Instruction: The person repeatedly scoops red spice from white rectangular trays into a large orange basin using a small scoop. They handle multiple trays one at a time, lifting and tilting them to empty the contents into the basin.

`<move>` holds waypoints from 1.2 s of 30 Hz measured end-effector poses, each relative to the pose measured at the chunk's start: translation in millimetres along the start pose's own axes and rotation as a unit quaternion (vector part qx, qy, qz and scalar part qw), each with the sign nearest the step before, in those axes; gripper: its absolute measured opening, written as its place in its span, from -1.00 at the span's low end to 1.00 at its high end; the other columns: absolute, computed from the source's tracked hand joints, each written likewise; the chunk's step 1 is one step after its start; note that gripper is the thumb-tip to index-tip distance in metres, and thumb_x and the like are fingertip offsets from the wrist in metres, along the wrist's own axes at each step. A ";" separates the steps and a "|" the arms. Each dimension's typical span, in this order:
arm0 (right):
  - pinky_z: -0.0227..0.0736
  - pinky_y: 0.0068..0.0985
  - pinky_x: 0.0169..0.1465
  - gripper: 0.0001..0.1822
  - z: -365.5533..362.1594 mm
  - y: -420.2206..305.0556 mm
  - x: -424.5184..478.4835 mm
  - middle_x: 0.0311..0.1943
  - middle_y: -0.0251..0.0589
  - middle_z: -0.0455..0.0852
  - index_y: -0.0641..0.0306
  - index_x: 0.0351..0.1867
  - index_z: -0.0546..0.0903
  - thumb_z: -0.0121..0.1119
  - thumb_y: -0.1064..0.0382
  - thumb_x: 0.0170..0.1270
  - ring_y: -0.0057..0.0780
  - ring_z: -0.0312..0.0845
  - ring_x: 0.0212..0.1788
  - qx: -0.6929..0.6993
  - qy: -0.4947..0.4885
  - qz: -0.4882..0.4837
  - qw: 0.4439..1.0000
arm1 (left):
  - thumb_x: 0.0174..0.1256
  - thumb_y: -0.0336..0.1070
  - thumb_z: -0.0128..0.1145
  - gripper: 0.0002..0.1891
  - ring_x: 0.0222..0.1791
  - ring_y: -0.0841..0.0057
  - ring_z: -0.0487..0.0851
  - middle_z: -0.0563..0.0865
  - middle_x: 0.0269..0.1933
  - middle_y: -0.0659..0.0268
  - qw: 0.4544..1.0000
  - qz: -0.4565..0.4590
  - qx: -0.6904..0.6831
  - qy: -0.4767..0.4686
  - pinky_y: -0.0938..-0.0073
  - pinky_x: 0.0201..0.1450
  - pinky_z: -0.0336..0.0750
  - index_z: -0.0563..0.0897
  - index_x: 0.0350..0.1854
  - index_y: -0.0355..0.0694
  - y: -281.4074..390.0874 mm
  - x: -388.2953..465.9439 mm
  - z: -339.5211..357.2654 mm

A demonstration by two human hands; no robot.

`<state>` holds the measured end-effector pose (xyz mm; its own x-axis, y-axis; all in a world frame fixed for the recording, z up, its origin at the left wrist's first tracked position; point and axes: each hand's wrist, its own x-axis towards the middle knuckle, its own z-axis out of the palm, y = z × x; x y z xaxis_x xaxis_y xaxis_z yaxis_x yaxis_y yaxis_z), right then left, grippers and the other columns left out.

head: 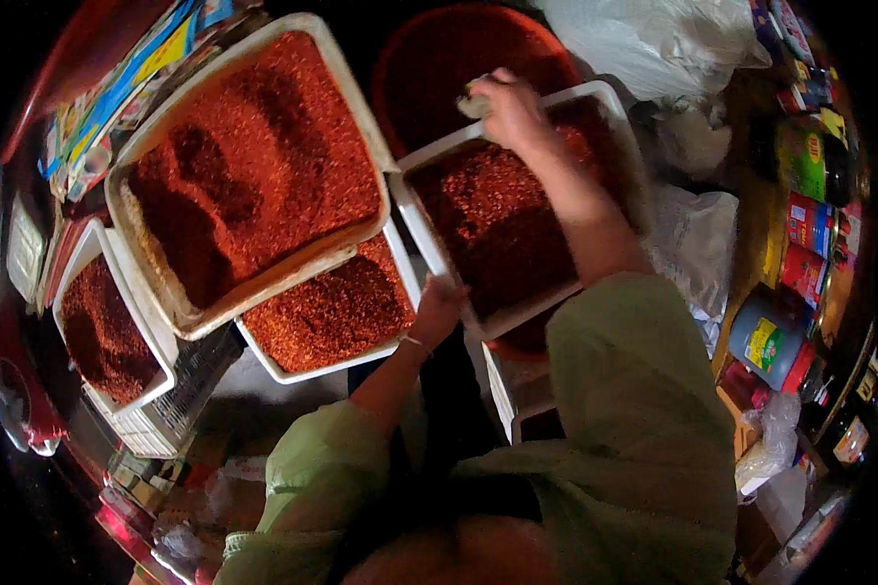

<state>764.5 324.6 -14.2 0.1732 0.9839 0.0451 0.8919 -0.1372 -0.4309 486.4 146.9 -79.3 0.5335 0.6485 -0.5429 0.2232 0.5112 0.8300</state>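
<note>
My left hand (441, 306) grips the near left rim of a white plastic tub (426, 232) that holds coarse red chili flakes (492, 191). At this tub's far rim is my right hand (511, 106), closed on a crumpled pale cloth or similar thing (474, 104); what exactly it is cannot be made out. Behind the tub stands a large round red basin (410, 80), dark inside. To the left, a big square white tub (340, 51) full of red chili flakes overlaps a smaller white tub (287, 378) of brighter orange-red flakes.
Another white tub (167, 380) of dark red flakes rests on a white plastic crate (143, 431) at left. White plastic bags (658, 44) lie at the back right. Bottles, a grey-blue jug (764, 344) and packages line a wooden shelf (746, 219) at right.
</note>
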 end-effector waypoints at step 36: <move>0.42 -0.13 0.02 -0.56 32.8 -168.9 -151.9 0.11 -0.09 0.38 0.19 0.03 0.51 0.06 0.41 0.02 0.11 0.33 0.02 -0.124 -0.120 -0.061 0.983 | 0.29 -0.21 0.03 -0.62 -0.03 0.31 0.60 0.62 -0.04 0.12 0.914 -0.190 -0.357 0.015 0.37 -0.03 0.44 0.37 0.10 -0.21 11.3 -30.1 -108.9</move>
<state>573.9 202.1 22.1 -0.0188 0.9895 -0.1432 0.9797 -0.0104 -0.2002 384.1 194.6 -67.5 0.5036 0.3568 -0.7868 -0.2074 0.9340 0.2908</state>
